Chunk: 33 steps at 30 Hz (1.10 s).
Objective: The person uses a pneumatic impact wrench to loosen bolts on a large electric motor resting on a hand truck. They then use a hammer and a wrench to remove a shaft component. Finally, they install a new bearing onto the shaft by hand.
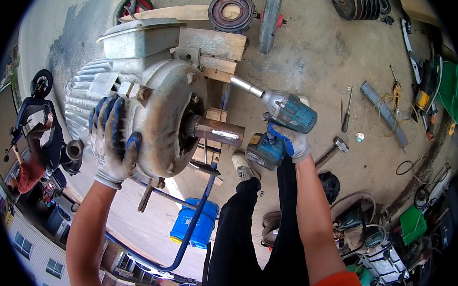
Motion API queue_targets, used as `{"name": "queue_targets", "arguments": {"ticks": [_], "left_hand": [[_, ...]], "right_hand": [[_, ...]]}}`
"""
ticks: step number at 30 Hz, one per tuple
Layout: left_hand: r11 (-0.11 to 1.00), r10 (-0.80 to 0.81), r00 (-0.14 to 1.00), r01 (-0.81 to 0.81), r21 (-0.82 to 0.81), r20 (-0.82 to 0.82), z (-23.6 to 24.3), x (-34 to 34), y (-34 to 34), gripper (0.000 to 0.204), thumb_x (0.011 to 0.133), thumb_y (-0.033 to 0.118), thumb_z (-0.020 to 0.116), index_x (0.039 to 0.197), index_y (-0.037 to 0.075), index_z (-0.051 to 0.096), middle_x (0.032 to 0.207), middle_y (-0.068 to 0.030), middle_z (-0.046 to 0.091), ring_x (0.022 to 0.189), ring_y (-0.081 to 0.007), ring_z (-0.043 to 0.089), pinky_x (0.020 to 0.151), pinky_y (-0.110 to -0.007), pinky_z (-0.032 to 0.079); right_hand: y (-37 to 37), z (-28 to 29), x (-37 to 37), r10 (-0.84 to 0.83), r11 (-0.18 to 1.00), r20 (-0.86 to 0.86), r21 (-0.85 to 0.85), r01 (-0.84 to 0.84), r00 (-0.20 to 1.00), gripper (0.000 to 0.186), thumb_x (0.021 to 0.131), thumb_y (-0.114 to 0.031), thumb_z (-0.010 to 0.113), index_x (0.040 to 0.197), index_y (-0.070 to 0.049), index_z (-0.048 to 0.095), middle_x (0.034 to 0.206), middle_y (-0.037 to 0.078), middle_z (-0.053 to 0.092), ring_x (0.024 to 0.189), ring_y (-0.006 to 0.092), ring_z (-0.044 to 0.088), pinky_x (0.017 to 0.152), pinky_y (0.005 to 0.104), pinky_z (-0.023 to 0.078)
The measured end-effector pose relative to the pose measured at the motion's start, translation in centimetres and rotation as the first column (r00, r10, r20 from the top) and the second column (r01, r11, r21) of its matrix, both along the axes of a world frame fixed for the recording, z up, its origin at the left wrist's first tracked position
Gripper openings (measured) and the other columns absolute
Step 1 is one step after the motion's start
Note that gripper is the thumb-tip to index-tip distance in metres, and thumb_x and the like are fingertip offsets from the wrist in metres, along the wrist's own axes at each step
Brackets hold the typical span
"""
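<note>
A large grey electric motor (161, 106) with cooling fins and a boxy terminal cover (141, 42) rests on wooden boards left of centre. Its rusty shaft (219, 131) sticks out to the right. Gloved in white and blue, my left hand (110, 144) lies on the motor housing, fingers stretched out flat and thumb apart. A teal and black cordless impact wrench (288, 110) is in my gloved right hand (295, 142), fingers wrapped round its handle. The long silver socket (247, 86) on the wrench points up-left, right of the motor, near the boards' ends.
Below the motor runs a blue cart frame (199, 211), beside a blue bucket (196, 221). A round metal end cover (215, 13) sits beyond the boards. On the floor at right lie a hammer (337, 146), a screwdriver (348, 110) and a grooved pulley (352, 7). Someone sits by a scooter (36, 117) at left.
</note>
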<state>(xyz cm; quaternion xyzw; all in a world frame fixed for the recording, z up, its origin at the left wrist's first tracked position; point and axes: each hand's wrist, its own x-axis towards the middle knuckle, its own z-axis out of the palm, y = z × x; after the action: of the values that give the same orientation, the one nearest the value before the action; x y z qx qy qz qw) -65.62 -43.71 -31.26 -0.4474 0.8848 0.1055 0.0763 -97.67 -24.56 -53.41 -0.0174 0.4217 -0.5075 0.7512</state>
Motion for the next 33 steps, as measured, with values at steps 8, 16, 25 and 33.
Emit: {"name": "queue_targets", "arguments": {"ticks": [8,16,25,33], "left_hand": [[0.996,-0.026,0.999,0.023,0.083,0.039,0.0,0.6,-0.1,0.065,0.090,0.036,0.048,0.139,-0.005,0.037,0.142,-0.0261,0.038,0.133,-0.0448,0.034,0.111,-0.053,0.020],[0.996,-0.001,0.996,-0.006,0.085,0.085,0.2,1.1,0.1,0.071,0.087,0.042,0.048,0.139,-0.005,0.037,0.141,-0.0264,0.039,0.132,-0.0459,0.034,0.109,-0.057,0.021],[0.993,-0.013,1.000,0.016,0.121,-0.023,0.0,1.5,0.1,0.068,0.090,0.037,0.046,0.140,-0.007,0.034,0.144,-0.0264,0.036,0.136,-0.0432,0.031,0.112,-0.054,0.019],[0.992,0.021,1.000,-0.019,0.123,-0.019,0.2,1.9,0.3,0.070,0.086,0.040,0.049,0.140,-0.003,0.037,0.142,-0.0260,0.037,0.133,-0.0437,0.032,0.109,-0.056,0.020]], "right_hand": [[-6.6,-6.1,4.0,0.154,0.940,0.224,0.267,-0.213,0.962,0.030,0.080,-0.003,0.072,0.110,-0.002,0.065,0.083,0.004,0.064,0.065,0.0140,0.057,0.057,0.0283,0.050],[-5.2,-5.0,6.7,0.103,0.949,0.119,0.284,-0.133,0.988,0.034,0.078,-0.006,0.076,0.109,-0.004,0.064,0.097,0.003,0.068,0.081,0.0126,0.062,0.066,0.0284,0.053],[-4.7,-7.0,6.5,0.066,0.962,0.192,0.248,-0.114,0.979,0.032,0.077,-0.001,0.075,0.107,-0.005,0.065,0.095,0.005,0.067,0.075,0.0138,0.062,0.066,0.0288,0.054],[-6.0,-8.9,5.4,0.255,0.944,0.084,0.193,-0.267,0.963,0.032,0.081,-0.001,0.071,0.112,-0.003,0.065,0.099,0.005,0.068,0.083,0.0136,0.063,0.074,0.0278,0.054]]}}
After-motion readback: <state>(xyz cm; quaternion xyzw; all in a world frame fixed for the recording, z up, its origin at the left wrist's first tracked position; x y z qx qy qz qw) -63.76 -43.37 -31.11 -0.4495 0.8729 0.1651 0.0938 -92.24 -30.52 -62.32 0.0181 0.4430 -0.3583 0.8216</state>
